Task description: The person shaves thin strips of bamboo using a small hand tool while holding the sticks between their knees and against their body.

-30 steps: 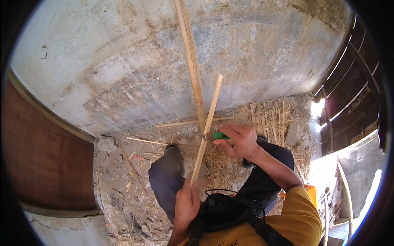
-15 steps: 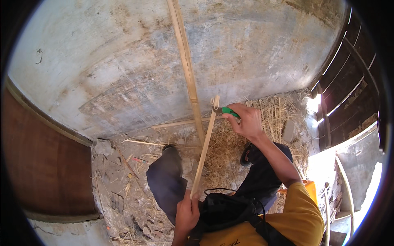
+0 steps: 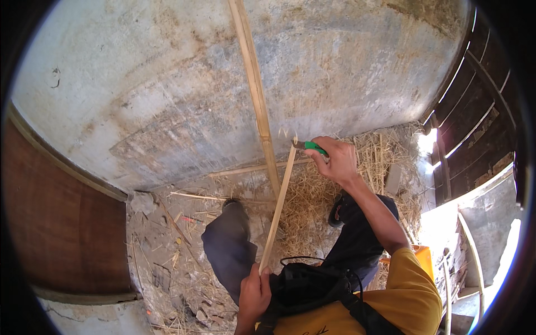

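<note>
A pale, flat wooden strip [image 3: 280,207], likely bamboo, slants up and away from me between my hands. The near end of the strip is in my left hand [image 3: 255,289], its fingers closed around it close to my waist. My right hand [image 3: 336,161] grips the green handle of a small knife [image 3: 314,147]. Its short dark blade lies against the strip near the far end; the exact blade shape is hard to make out. Just beyond that end, a thin pale shaving [image 3: 284,133] shows against the wall, blurred.
A long wooden pole [image 3: 254,84] leans against the stained wall [image 3: 184,95]. Straw and shavings [image 3: 304,215] cover the floor between my feet. Brown wooden panel [image 3: 67,218] stands at left, a slatted dark wall [image 3: 480,128] at right. Something orange [image 3: 424,259] sits beside my right elbow.
The curled shaving at the strip's far end has come loose and now appears just left of the tip. The knife has shifted slightly; both hands keep their grips.
</note>
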{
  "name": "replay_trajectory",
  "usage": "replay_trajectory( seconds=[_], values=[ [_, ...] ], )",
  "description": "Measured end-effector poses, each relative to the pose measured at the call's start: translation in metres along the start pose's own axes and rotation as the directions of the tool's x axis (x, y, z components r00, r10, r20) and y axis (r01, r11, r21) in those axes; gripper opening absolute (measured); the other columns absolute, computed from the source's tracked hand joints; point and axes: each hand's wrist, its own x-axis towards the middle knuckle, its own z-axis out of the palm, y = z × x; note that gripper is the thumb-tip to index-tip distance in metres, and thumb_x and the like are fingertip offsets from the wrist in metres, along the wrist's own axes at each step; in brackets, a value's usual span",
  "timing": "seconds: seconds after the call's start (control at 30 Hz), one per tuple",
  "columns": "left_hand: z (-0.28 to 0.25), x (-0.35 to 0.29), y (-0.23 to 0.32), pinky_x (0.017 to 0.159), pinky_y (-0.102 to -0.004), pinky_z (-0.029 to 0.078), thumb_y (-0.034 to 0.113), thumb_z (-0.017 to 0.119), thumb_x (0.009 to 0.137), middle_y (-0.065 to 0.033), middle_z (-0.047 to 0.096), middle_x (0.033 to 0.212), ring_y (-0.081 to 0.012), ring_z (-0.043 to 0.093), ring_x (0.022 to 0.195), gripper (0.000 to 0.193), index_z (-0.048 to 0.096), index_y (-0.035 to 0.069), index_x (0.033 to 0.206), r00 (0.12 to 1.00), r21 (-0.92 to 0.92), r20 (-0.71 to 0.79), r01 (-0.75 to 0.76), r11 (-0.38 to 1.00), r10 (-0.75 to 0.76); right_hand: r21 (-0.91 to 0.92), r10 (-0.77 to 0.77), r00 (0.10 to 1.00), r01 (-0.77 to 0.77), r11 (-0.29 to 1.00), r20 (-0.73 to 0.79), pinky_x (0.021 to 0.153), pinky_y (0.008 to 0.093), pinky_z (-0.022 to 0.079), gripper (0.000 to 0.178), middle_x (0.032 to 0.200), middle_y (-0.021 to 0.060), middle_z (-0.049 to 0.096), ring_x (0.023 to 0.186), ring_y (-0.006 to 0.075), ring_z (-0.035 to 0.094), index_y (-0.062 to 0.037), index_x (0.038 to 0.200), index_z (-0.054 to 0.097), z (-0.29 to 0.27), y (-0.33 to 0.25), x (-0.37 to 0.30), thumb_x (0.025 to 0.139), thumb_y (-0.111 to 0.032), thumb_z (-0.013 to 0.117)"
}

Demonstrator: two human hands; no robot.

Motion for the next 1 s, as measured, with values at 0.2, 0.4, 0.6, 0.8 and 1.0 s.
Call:
replay_trajectory(
  seconds=[0.2,0.4,0.6,0.8,1.0],
  values=[
    [-0.004,-0.001,-0.003,0.059,-0.0416,0.047,0.017,0.052,0.112,-0.0161,0.06,0.069,-0.0331,0.063,0.062,0.02,0.059,0.0,0.104,0.998,-0.043,0.049,0.036,0.998,-0.033,0.002,0.114,0.992,-0.114,0.993,0.046,0.048,0.0355,0.047,0.038,0.076,0.0062,0.071,0.051,0.0208,0.059,-0.0084,0.102,0.079,0.001,0.008,0.003,0.101,-0.045,0.07],
    [-0.008,-0.013,-0.01,0.058,-0.0364,0.046,0.017,0.05,0.113,-0.0107,0.06,0.07,-0.0211,0.06,0.06,0.024,0.06,-0.002,0.102,1.0,-0.063,-0.002,-0.029,0.998,0.029,-0.084,0.436,0.899,-0.432,0.898,0.032,0.046,0.0326,0.037,0.042,0.057,0.0029,0.055,0.048,0.0147,0.048,-0.0095,0.105,0.078,-0.028,0.07,0.017,0.109,-0.047,0.059],
    [-0.002,0.013,-0.003,0.059,-0.0492,0.046,0.013,0.052,0.11,-0.0231,0.062,0.074,-0.0428,0.063,0.068,0.016,0.057,-0.002,0.107,0.995,-0.001,-0.092,-0.029,1.0,0.028,0.161,0.242,0.955,-0.27,0.949,0.173,0.052,0.0365,0.045,0.033,0.067,0.0077,0.061,0.053,0.0208,0.058,-0.0091,0.111,0.073,-0.008,0.021,-0.008,0.106,-0.041,0.066],
    [0.006,0.031,0.009,0.062,-0.0564,0.047,0.009,0.056,0.106,-0.0293,0.062,0.078,-0.0528,0.064,0.076,0.013,0.055,-0.003,0.111,0.989,0.048,-0.127,-0.064,0.997,0.07,0.324,-0.21,0.956,0.136,0.936,0.205,0.059,0.0369,0.054,0.028,0.086,0.0083,0.073,0.065,0.0259,0.07,-0.009,0.104,0.072,0.018,-0.023,-0.032,0.093,-0.033,0.081],
    [0.012,0.038,0.006,0.062,-0.0515,0.047,0.007,0.055,0.106,-0.0267,0.062,0.078,-0.0469,0.064,0.072,0.017,0.061,-0.004,0.119,0.974,0.092,-0.16,-0.147,0.985,0.16,0.328,-0.338,0.922,0.265,0.907,0.189,0.054,0.037,0.054,0.026,0.089,0.0032,0.075,0.064,0.0254,0.071,-0.0132,0.101,0.072,0.02,-0.042,-0.038,0.091,-0.035,0.082]
  ],
)
